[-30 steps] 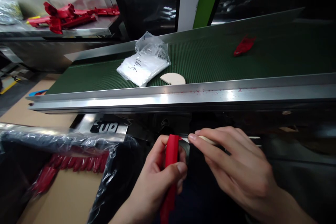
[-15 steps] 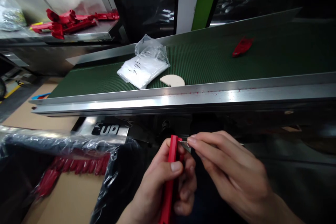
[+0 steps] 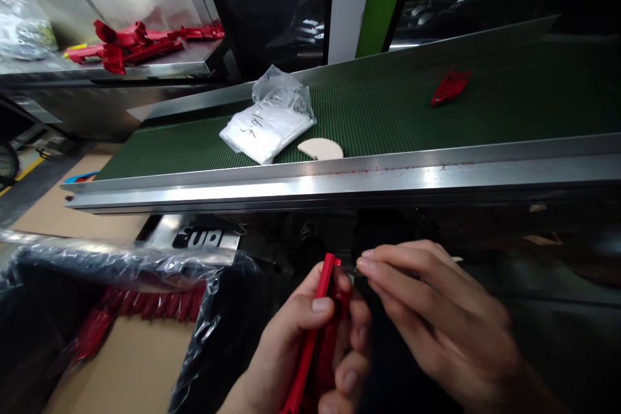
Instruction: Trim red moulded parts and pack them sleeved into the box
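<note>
My left hand (image 3: pixel 301 349) is wrapped round a long red plastic part (image 3: pixel 310 336), held upright below the conveyor's front rail. My right hand (image 3: pixel 436 323) is pinched on a small blade-like tool (image 3: pixel 350 272), mostly hidden by the fingers. The tool's tip meets the top end of the red part. Both hands are low in the picture, in front of a dark space under the belt.
A green conveyor belt (image 3: pixel 388 110) with a steel rail (image 3: pixel 339 178) carries a white plastic bag (image 3: pixel 266 126), a beige half-disc (image 3: pixel 321 149) and one red piece (image 3: pixel 449 87). Several red parts (image 3: pixel 145 304) lie in a plastic-lined box at lower left. More red parts (image 3: pixel 136 42) sit on a shelf.
The red part has tilted and turned in my left hand. My right hand has shifted slightly right, its fingertips still at the part's top end.
</note>
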The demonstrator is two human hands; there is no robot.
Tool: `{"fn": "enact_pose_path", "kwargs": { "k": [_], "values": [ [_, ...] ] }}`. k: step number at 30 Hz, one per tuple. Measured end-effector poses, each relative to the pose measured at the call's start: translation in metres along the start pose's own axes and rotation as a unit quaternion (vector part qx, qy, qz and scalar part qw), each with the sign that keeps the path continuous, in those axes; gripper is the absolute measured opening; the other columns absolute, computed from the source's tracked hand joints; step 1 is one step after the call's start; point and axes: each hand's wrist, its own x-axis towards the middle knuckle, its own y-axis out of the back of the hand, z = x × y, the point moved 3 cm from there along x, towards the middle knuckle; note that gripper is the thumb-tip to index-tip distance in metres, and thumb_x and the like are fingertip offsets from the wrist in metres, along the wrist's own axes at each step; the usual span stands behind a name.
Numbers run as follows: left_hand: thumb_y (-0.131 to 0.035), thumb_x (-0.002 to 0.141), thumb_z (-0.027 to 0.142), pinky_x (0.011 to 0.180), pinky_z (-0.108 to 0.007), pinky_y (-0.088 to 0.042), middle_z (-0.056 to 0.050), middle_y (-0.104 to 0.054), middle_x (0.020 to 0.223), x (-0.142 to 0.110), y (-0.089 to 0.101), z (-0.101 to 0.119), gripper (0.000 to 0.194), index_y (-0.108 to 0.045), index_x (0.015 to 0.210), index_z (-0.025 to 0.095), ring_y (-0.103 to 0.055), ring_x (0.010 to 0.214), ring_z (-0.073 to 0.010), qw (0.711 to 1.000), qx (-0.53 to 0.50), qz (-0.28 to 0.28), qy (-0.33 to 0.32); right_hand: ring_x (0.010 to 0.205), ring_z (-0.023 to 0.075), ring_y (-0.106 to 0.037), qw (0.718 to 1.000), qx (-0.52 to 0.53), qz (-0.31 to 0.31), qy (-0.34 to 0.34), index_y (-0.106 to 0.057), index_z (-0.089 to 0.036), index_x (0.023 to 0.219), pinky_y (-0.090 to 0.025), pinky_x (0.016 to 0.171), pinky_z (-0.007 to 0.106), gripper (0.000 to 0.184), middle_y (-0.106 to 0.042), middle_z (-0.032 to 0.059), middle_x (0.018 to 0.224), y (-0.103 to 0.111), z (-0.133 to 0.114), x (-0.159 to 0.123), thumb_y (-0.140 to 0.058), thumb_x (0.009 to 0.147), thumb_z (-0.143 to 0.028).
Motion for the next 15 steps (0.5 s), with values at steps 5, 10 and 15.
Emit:
{"fn": "enact_pose_path", "kwargs": {
  "k": [5, 10, 15],
  "values": [
    [-0.048, 0.091, 0.031, 0.038, -0.011, -0.044, -0.005, -0.058, 0.077, 0.0000, -0.0035, -0.0014, 0.016, -0.051, 0.100, 0.018, -0.055, 0.050, -0.0065, 1.000, 0.000, -0.005, -0.011, 0.100, 0.0209, -0.057, 0.999, -0.037, -0.016, 0.014, -0.064, -0.011, 0.115, -0.045, 0.082, 0.040, 0.033, -0.064, 0.0116, 0.106, 0.0014, -0.0037, 0.0016, -0.054, 0.087, 0.003],
    [-0.050, 0.091, 0.032, 0.039, -0.010, -0.043, -0.005, -0.057, 0.078, 0.0030, -0.0044, -0.0026, 0.017, -0.049, 0.100, 0.018, -0.055, 0.052, -0.0065, 1.000, -0.009, -0.006, -0.001, 0.100, 0.0212, -0.057, 0.999, -0.040, -0.019, 0.023, -0.064, -0.011, 0.117, -0.045, 0.081, 0.040, 0.035, -0.063, 0.0119, 0.107, 0.0014, -0.0010, -0.0001, -0.056, 0.086, 0.005],
    [-0.048, 0.091, 0.033, 0.039, -0.010, -0.040, -0.004, -0.056, 0.077, 0.0009, -0.0040, -0.0032, 0.017, -0.048, 0.101, 0.019, -0.052, 0.051, -0.0060, 1.000, 0.005, 0.002, -0.002, 0.100, 0.0222, -0.056, 0.999, -0.033, -0.026, 0.026, -0.063, -0.010, 0.118, -0.046, 0.080, 0.042, 0.036, -0.062, 0.0132, 0.108, 0.0012, -0.0004, -0.0018, -0.055, 0.086, 0.004]
  ]
}}
